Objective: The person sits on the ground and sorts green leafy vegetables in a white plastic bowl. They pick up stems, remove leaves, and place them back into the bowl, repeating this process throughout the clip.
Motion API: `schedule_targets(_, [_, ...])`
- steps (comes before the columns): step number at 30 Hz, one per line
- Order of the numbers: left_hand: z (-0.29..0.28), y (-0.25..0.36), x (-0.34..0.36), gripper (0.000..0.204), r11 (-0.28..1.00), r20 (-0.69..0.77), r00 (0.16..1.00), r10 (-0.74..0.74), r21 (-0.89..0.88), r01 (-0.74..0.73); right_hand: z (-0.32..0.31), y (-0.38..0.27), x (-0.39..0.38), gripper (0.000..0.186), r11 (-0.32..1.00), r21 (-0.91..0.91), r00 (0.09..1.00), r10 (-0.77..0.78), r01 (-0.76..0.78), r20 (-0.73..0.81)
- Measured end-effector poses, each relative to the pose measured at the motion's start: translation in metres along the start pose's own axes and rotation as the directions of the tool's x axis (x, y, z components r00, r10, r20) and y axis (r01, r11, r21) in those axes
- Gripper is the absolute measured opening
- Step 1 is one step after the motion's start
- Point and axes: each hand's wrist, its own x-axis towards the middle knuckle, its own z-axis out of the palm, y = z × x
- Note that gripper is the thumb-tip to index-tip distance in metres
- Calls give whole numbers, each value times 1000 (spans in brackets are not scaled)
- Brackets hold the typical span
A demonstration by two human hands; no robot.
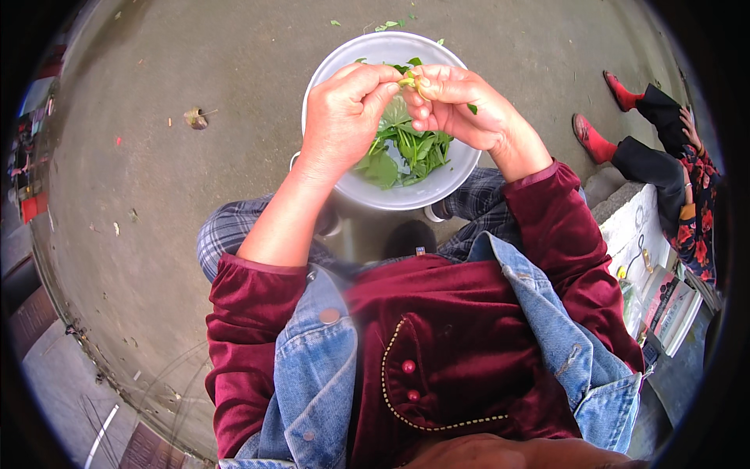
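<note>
Over a pale round basin (367, 48), my left hand (344, 113) and my right hand (461, 105) meet at the fingertips. Between them is a yellowish-green vegetable stem (407, 80). The left thumb and forefinger pinch one end of it; the right thumb and fingers hold the other. A bit of dark green leaf (473, 109) shows against my right palm. Below my hands, loose leafy greens (422, 150) with broad leaves and thin stems lie in the basin. My hands cover part of the greens.
Scraps of green leaf (388, 26) lie on the concrete floor beyond the basin. A dry brown leaf (196, 118) is to the left. At the right sits another person (664, 156) in red shoes, near a white block (634, 223) and a printed box (666, 306).
</note>
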Motion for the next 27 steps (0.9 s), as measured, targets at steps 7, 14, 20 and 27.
schedule_targets(7, [1,0,-1,11,992,-21,997,80,94,-78,0,-2,-1,19,998,-54,999,11,-14,-42])
schedule_targets(14, [4,1,-2,10,978,-46,989,140,164,-131,2,-2,-2,19,988,-151,990,21,-43,-140])
schedule_targets(20, [6,0,-4,9,984,-83,990,115,145,-102,4,-3,-1,18,976,-209,986,21,-55,-165])
schedule_targets(27, [8,4,-2,16,998,-46,997,-59,-36,57,7,-1,-1,17,987,-152,976,15,-49,-217])
